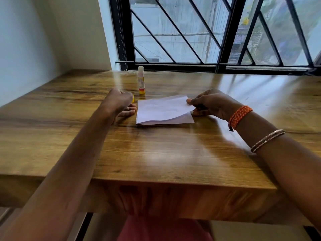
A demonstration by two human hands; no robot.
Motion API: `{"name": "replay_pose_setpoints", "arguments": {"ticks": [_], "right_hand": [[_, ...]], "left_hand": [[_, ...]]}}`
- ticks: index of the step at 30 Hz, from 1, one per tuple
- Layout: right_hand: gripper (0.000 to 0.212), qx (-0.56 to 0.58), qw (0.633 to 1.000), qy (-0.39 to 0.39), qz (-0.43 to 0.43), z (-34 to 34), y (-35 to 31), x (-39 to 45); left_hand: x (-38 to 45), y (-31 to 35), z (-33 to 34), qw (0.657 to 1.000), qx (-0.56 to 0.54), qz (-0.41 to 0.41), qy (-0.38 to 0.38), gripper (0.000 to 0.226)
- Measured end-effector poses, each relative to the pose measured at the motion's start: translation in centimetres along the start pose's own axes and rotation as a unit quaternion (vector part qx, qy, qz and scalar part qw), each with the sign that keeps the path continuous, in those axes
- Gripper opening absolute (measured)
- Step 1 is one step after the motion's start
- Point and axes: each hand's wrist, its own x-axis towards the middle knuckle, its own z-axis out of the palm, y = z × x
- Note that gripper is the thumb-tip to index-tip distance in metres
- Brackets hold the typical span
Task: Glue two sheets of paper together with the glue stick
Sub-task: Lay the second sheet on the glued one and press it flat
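Two white paper sheets lie stacked on the wooden table point(156, 153). The top sheet point(161, 108) is lifted at its right edge, pinched by my right hand point(208, 105). The bottom sheet point(180, 120) stays flat beneath it. An uncapped glue stick point(141, 80), white and yellow with its glue exposed, stands upright behind the paper's left corner. My left hand point(121, 103) rests curled just left of the paper, with a small yellow cap point(133, 98) showing at its fingers.
A barred window point(208, 40) runs along the table's far edge. A white wall point(34, 40) closes off the left side. The table's front edge is near my body, with wood surface between it and the paper.
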Motion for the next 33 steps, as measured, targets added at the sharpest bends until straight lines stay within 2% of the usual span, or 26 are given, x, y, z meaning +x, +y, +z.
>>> {"name": "replay_pose_setpoints", "arguments": {"ticks": [4,7,20,22,25,29,33], "right_hand": [[0.013,-0.008,1.0,0.008,-0.007,0.2,0.0,-0.2],[0.014,-0.021,1.0,0.014,-0.008,0.3,0.0,-0.4],[0.017,-0.043,0.998,0.033,-0.016,0.8,0.0,-0.8],[0.016,-0.044,0.998,0.034,-0.016,0.8,0.0,-0.8],[0.017,-0.047,0.998,0.033,-0.012,0.7,0.0,-0.7],[0.014,-0.054,0.998,0.026,-0.004,0.5,-0.1,-0.7],[0.013,-0.054,0.998,0.021,-0.002,0.3,-0.1,-0.7]], "left_hand": [[-0.2,0.1,0.0,1.0,0.003,0.0,-0.007,0.015],[-0.3,0.1,0.1,1.0,0.013,0.0,-0.004,0.004],[-1.0,0.1,0.2,0.999,0.031,0.019,-0.01,0.02],[-1.0,0.0,0.2,0.999,0.037,0.022,-0.007,0.017],[-0.7,-0.4,0.0,0.994,0.097,0.048,-0.006,0.021],[-1.0,-0.6,-0.4,0.967,0.236,0.09,-0.016,0.019],[-1.0,-0.4,-0.8,0.964,0.253,0.072,-0.038,0.015]]}}
